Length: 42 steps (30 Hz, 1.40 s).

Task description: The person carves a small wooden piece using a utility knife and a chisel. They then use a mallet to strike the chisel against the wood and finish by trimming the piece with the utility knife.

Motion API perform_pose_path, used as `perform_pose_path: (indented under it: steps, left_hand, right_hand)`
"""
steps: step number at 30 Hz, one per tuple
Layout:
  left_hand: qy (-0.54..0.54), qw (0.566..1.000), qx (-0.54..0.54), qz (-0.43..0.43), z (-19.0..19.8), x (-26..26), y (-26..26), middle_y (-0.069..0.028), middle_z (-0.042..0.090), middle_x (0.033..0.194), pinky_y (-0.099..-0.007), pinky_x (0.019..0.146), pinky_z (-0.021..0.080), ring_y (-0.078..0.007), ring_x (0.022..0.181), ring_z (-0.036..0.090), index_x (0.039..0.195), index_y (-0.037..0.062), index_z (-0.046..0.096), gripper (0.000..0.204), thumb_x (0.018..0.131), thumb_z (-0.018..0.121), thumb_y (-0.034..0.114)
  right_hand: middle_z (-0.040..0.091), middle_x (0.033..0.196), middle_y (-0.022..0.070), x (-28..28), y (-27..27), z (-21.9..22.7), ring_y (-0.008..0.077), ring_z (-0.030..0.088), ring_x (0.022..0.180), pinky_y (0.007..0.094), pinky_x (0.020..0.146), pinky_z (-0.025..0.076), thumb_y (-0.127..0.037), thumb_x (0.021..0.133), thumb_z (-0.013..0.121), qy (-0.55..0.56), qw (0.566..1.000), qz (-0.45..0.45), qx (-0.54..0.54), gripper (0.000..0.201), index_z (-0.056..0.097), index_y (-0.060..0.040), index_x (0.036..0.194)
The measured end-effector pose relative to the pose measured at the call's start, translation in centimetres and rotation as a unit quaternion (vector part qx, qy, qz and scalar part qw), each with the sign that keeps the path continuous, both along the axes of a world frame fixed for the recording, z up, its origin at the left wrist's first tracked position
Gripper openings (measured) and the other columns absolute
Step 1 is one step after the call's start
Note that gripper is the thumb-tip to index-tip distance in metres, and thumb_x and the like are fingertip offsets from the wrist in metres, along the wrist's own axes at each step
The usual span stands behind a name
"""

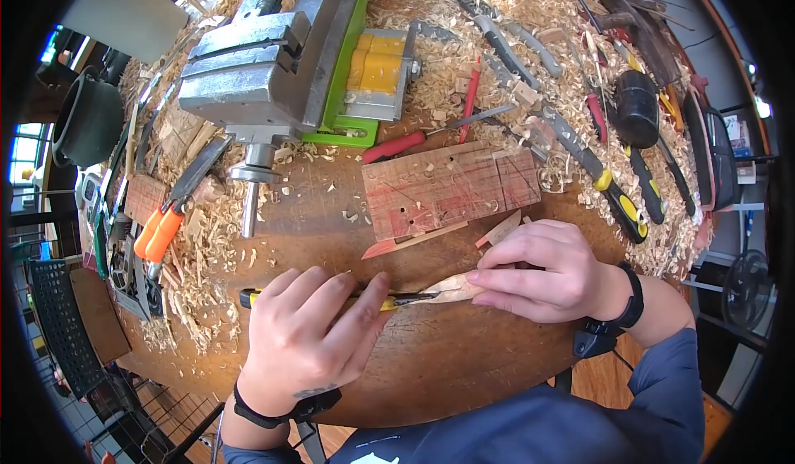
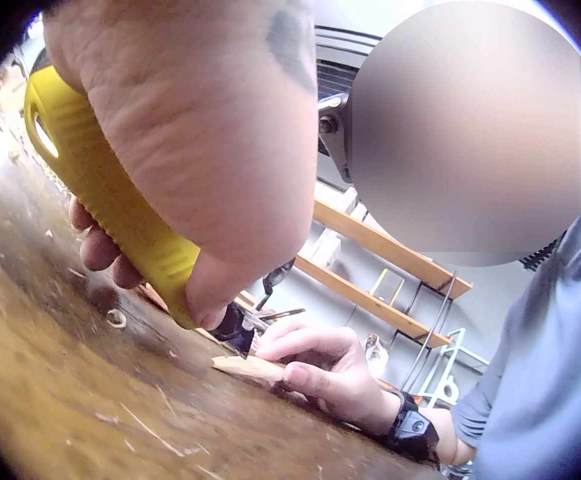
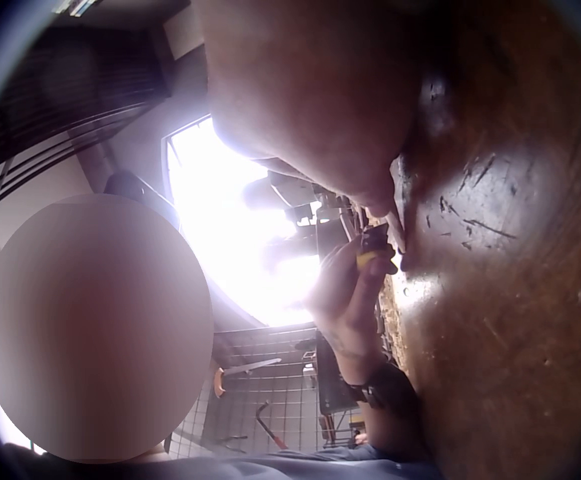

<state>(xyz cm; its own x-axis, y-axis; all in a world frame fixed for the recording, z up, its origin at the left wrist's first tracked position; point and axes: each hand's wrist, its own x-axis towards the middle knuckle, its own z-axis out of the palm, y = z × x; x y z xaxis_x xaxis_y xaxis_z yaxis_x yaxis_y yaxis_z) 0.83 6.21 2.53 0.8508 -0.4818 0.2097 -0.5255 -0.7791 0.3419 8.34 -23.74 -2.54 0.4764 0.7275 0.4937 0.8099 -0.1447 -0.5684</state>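
Observation:
My left hand [image 1: 306,331] grips a yellow and black utility knife [image 2: 120,190], its handle lying along the palm and its dark blade [image 1: 411,297] pointing right. The blade lies against the left end of a small pale piece of carved wood [image 1: 450,288]. From the other side, my right hand [image 1: 542,272] pinches that wood between thumb and fingers, low over the brown worktable [image 1: 431,373]. The wood's right end is hidden under the fingers. In the left wrist view the wood [image 2: 248,368] tapers toward the knife.
Behind the hands lies a reddish wooden block [image 1: 451,191] with holes and drawn lines. A metal vise [image 1: 240,75] stands back left. Orange-handled pliers [image 1: 161,232] lie left; a rubber mallet [image 1: 638,108] and a yellow-black-handled tool [image 1: 621,207] lie right, among wood shavings [image 1: 447,75].

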Motion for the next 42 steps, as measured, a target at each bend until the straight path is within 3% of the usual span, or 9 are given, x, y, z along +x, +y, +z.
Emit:
perform_pose_path:
  steps: [3, 10, 12, 17, 23, 25, 35, 37, 42]
  left_hand:
    - [-0.035, 0.999, -0.010, -0.019, -0.6, 0.2, 0.1, -0.0022, 0.062, 0.081, -0.0334, 0.055, 0.044, -0.0178, 0.065, 0.059, 0.111, 0.0056, 0.081, 0.038, 0.075, 0.086, 0.015]
    - [-0.025, 0.998, 0.054, -0.009, 0.5, -0.7, -0.9, -0.0062, 0.068, 0.085, -0.0364, 0.061, 0.049, -0.0224, 0.068, 0.063, 0.110, 0.0028, 0.080, 0.041, 0.073, 0.088, 0.017]
    - [-0.072, 0.995, 0.069, -0.026, 0.2, -0.7, -1.1, -0.0026, 0.063, 0.084, -0.0301, 0.056, 0.045, -0.0158, 0.069, 0.061, 0.112, 0.0036, 0.080, 0.036, 0.076, 0.080, 0.010]
    - [-0.079, 0.992, 0.094, -0.033, 0.4, -1.0, -1.3, -0.0025, 0.063, 0.085, -0.0294, 0.056, 0.045, -0.0151, 0.072, 0.062, 0.111, 0.0026, 0.081, 0.039, 0.073, 0.075, 0.007]
    - [-0.074, 0.995, 0.070, -0.023, 0.2, -0.9, -1.6, -0.0003, 0.061, 0.080, -0.0298, 0.055, 0.044, -0.0144, 0.067, 0.059, 0.111, 0.0021, 0.080, 0.036, 0.076, 0.080, 0.009]
    - [-0.034, 0.998, 0.045, -0.002, 0.4, -1.0, -1.7, -0.0037, 0.067, 0.080, -0.0348, 0.058, 0.049, -0.0206, 0.064, 0.063, 0.110, 0.0015, 0.080, 0.042, 0.071, 0.088, 0.014]
    - [0.001, 1.000, 0.015, 0.014, -0.1, -0.8, -1.5, -0.0048, 0.067, 0.078, -0.0361, 0.058, 0.050, -0.0222, 0.063, 0.065, 0.108, 0.0011, 0.079, 0.038, 0.075, 0.088, 0.015]
    - [-0.034, 0.999, 0.014, -0.011, -0.5, -0.6, -1.2, 0.0002, 0.059, 0.074, -0.0313, 0.052, 0.045, -0.0151, 0.060, 0.059, 0.110, -0.0006, 0.078, 0.037, 0.077, 0.085, 0.015]
    - [-0.023, 1.000, 0.002, -0.003, -0.7, -0.7, -1.0, 0.0003, 0.059, 0.073, -0.0312, 0.052, 0.045, -0.0149, 0.060, 0.059, 0.109, -0.0002, 0.078, 0.036, 0.077, 0.085, 0.016]
  right_hand:
    - [0.074, 0.099, 0.0036, 0.0, 0.0, 0.0, 0.0208, 0.073, 0.079, 0.0327, 0.067, 0.058, -0.015, 0.080, 0.094, 0.003, 1.000, -0.005, -0.007, 0.030, 0.081, -0.0085, 0.106]
    - [0.071, 0.098, 0.0050, -0.1, -0.1, 0.3, 0.0231, 0.074, 0.081, 0.0335, 0.066, 0.059, -0.015, 0.083, 0.090, 0.006, 1.000, 0.005, -0.016, 0.027, 0.080, -0.0058, 0.106]
    - [0.071, 0.098, 0.0052, -0.2, -0.1, 0.2, 0.0234, 0.074, 0.081, 0.0342, 0.068, 0.060, -0.015, 0.084, 0.091, 0.011, 1.000, 0.007, -0.016, 0.027, 0.079, -0.0055, 0.106]
    - [0.071, 0.100, 0.0072, -0.3, -0.1, -0.1, 0.0262, 0.075, 0.084, 0.0369, 0.074, 0.063, -0.014, 0.084, 0.090, 0.031, 0.999, 0.014, 0.003, 0.029, 0.078, -0.0039, 0.109]
    - [0.071, 0.101, 0.0083, -0.4, -0.2, -0.2, 0.0278, 0.075, 0.088, 0.0380, 0.076, 0.063, -0.014, 0.085, 0.090, 0.043, 0.999, 0.013, 0.001, 0.029, 0.078, -0.0034, 0.109]
    - [0.071, 0.101, 0.0084, -0.4, -0.2, -0.1, 0.0277, 0.075, 0.089, 0.0379, 0.076, 0.063, -0.014, 0.085, 0.090, 0.043, 0.999, 0.011, 0.000, 0.029, 0.078, -0.0033, 0.109]
    - [0.070, 0.101, 0.0092, -0.3, 0.0, -0.1, 0.0283, 0.074, 0.089, 0.0382, 0.077, 0.062, -0.015, 0.084, 0.089, 0.043, 0.999, 0.009, 0.005, 0.030, 0.078, -0.0027, 0.109]
    - [0.070, 0.101, 0.0094, -0.3, 0.0, -0.1, 0.0285, 0.074, 0.089, 0.0382, 0.077, 0.062, -0.014, 0.084, 0.089, 0.045, 0.999, 0.009, 0.005, 0.030, 0.078, -0.0027, 0.109]
    - [0.071, 0.101, 0.0098, -0.2, 0.1, 0.0, 0.0287, 0.074, 0.090, 0.0384, 0.076, 0.062, -0.014, 0.084, 0.089, 0.051, 0.999, 0.011, 0.009, 0.030, 0.078, -0.0025, 0.109]
